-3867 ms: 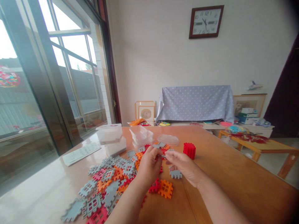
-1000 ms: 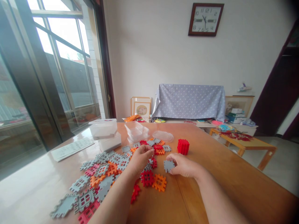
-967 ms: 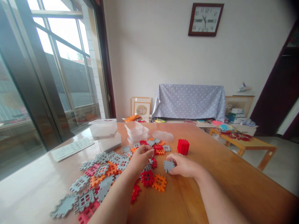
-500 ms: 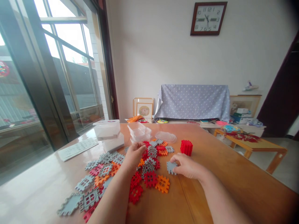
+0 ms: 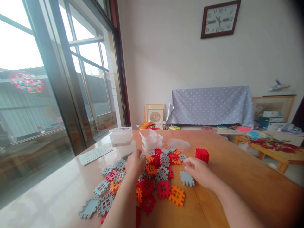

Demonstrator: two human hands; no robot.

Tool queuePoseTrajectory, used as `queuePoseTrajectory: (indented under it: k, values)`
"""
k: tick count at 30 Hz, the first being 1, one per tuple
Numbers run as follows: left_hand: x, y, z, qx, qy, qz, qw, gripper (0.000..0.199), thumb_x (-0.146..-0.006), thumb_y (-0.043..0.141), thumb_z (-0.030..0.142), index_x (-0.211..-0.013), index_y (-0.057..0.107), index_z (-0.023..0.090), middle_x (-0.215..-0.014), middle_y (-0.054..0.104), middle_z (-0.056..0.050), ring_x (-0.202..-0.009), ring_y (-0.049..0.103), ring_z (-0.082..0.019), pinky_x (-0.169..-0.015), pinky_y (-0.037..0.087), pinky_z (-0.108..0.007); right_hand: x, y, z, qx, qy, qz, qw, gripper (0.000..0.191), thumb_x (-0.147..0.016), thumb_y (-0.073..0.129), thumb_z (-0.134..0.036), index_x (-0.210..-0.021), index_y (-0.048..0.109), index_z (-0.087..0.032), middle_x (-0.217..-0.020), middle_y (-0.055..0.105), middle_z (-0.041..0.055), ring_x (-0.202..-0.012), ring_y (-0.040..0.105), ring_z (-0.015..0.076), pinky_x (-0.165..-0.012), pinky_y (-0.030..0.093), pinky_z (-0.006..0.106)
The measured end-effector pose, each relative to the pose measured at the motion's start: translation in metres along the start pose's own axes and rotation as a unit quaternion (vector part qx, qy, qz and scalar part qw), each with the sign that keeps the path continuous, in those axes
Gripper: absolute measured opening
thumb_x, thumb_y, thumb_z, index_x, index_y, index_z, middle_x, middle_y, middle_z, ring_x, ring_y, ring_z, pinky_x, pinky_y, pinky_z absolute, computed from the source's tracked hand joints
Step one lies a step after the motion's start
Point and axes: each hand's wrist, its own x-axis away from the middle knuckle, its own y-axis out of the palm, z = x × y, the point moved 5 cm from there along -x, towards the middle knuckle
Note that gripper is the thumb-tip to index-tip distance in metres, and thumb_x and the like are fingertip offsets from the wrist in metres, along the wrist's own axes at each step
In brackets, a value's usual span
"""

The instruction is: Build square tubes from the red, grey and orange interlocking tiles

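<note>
Sq. grey pc. (image 5: 187,179) flat, sides slanting fwd-left, R hand (image 5: 197,170) near, fingers loosely parted; L hand's (image 5: 136,163), can't tell.

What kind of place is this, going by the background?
Most likely a living room in a home: wall clock, polka-dot cloth draped over something, and a framed picture standing low by the wall.

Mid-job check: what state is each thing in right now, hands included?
Left hand: curled over the loose pieces; grip unclear
Right hand: fingers parted, beside the lone gray piece
Lone gray piece: flat on the table
Loose pieces: scattered, many overlapping
Red pieces: stacked
White boxes: stacked
Clear trays: stacked
Papers: lying flat
Polka-dot cloth: draped
Clock: hung
</note>
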Motion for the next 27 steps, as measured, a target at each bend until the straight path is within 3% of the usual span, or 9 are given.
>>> queuePoseTrajectory:
  k: [3,6,11,14,18,24,27]
  values:
    - [0.007,0.005,0.002,-0.052,0.024,-0.043,0.997,0.039,-0.069,0.065,0.035,-0.107,0.065,0.027,-0.118,0.07,-0.014,-0.116,0.057,-0.039,-0.097,0.037,-0.05,-0.001,0.002,-0.002,0.003,-0.011,0.008,1.0,0.026,-0.083,0.058,-0.035,-0.102,0.068,-0.021,-0.106,0.072,0.0076,-0.104,0.065,0.0241,-0.093,0.049,0.036]
    - [0.011,0.012,0.001,-0.056,0.056,-0.072,0.994,0.03,-0.066,0.068,0.03,-0.095,0.065,0.025,-0.11,0.071,-0.015,-0.114,0.057,-0.04,-0.096,0.036,-0.05,-0.001,0.004,-0.005,0.009,-0.015,0.006,1.0,0.026,-0.084,0.058,-0.035,-0.103,0.068,-0.021,-0.107,0.073,0.0073,-0.105,0.066,0.0244,-0.093,0.049,0.037]
    - [0.006,0.015,-0.001,-0.019,0.083,-0.041,0.996,0.017,-0.066,0.067,0.027,-0.082,0.063,0.023,-0.1,0.07,-0.012,-0.102,0.06,-0.034,-0.086,0.041,-0.04,0.0,0.005,-0.009,0.007,-0.021,0.009,1.0,0.027,-0.083,0.06,-0.034,-0.105,0.069,-0.021,-0.11,0.073,0.0082,-0.107,0.065,0.0253,-0.097,0.049,0.039]
    - [0.001,0.015,-0.002,0.135,0.044,-0.064,0.988,0.025,-0.064,0.07,0.031,-0.087,0.065,0.021,-0.083,0.069,-0.007,-0.081,0.061,-0.025,-0.07,0.041,-0.031,-0.001,0.004,-0.011,0.006,-0.025,0.018,1.0,0.029,-0.084,0.059,-0.033,-0.107,0.069,-0.02,-0.113,0.072,0.0091,-0.109,0.065,0.0254,-0.098,0.048,0.039]
    - [0.0,0.016,-0.005,0.326,-0.04,-0.103,0.939,0.021,-0.07,0.059,0.036,-0.08,0.063,0.018,-0.065,0.058,-0.001,-0.058,0.051,-0.016,-0.055,0.036,-0.025,-0.001,0.005,-0.012,0.012,-0.029,0.025,0.999,0.029,-0.084,0.058,-0.033,-0.108,0.069,-0.02,-0.114,0.072,0.0093,-0.11,0.064,0.0253,-0.099,0.047,0.039]
    - [0.001,0.013,-0.007,0.339,-0.065,-0.092,0.934,0.023,-0.07,0.053,0.032,-0.084,0.064,0.018,-0.066,0.059,-0.001,-0.055,0.051,-0.015,-0.053,0.038,-0.026,0.0,0.005,-0.015,0.005,-0.022,0.024,0.999,0.031,-0.086,0.056,-0.037,-0.108,0.07,-0.021,-0.115,0.072,0.0089,-0.112,0.064,0.0263,-0.099,0.047,0.039]
    - [-0.002,0.011,-0.008,0.324,-0.056,-0.081,0.941,0.031,-0.071,0.054,0.032,-0.095,0.066,0.017,-0.073,0.065,-0.004,-0.064,0.059,-0.019,-0.059,0.042,-0.028,0.0,0.005,-0.017,0.009,-0.024,0.035,0.999,0.031,-0.086,0.056,-0.039,-0.108,0.07,-0.021,-0.115,0.072,0.009,-0.111,0.064,0.0267,-0.099,0.047,0.039]
